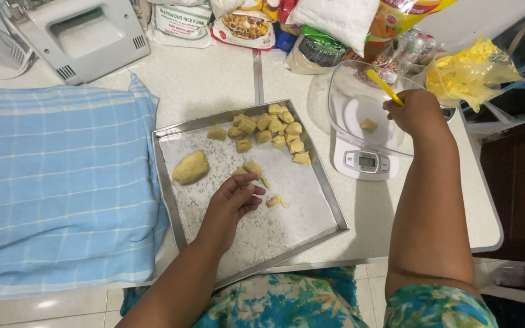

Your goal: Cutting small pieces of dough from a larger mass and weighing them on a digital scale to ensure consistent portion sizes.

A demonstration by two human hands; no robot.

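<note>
your left hand (232,203) rests inside the square metal tray (171,200), its fingers (247,193) loosely curled and spread, gripping nothing, the tips touching a small dough piece (251,167) near the tray's middle. the tray is lined with pale paper and holds a larger oval lump of dough (190,167) toward its left side, a cluster of cut dough pieces (271,127) heaped in its far right corner, and a few crumbs (276,200) just beside your fingertips. your right hand (417,112) is closed around a thin yellow tool (384,87), and it reaches over the clear bowl (344,91) that sits on the white kitchen scale (360,164); one lone bit of dough (369,125) lies inside that bowl. the tool's lower end is hidden in your grip, so you cannot tell its kind. a yellow plastic bag (469,73) sits to the right of the bowl, its contents unclear through the crumpled film. a blue checked cloth (62,182) covers the worktop (214,79) left of the tray. bags of flour and other packets (244,24) line the far edge, cut off by the top of the view, as is the white appliance (80,36) at the far left.
</note>
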